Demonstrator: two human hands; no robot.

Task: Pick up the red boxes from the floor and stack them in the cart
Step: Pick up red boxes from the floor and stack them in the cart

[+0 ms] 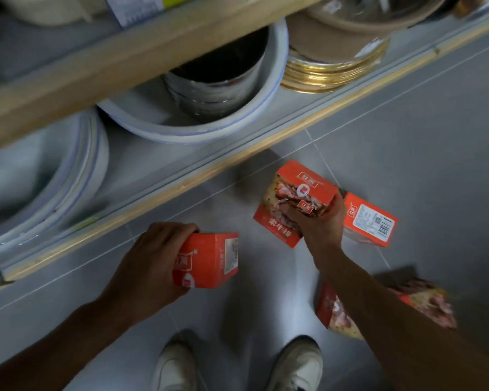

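Observation:
My left hand (150, 258) grips a red box (209, 259) above the grey floor, fingers curled over its top edge. My right hand (323, 221) holds a second red box (291, 198) with a meat picture on its face, fingers wrapped round its lower right corner. A third red box (370, 220) lies on the floor just right of that hand, barcode side up. Another red box (424, 300) lies on the floor under my right forearm, partly hidden by it. No cart is in view.
A low shelf with a wooden edge (181, 187) runs diagonally along the left, holding white basins (198, 128), stacked gold-rimmed boards (331, 71) and brown bowls. My two white shoes (294, 365) stand on the grey tiled floor (407, 136) at the bottom.

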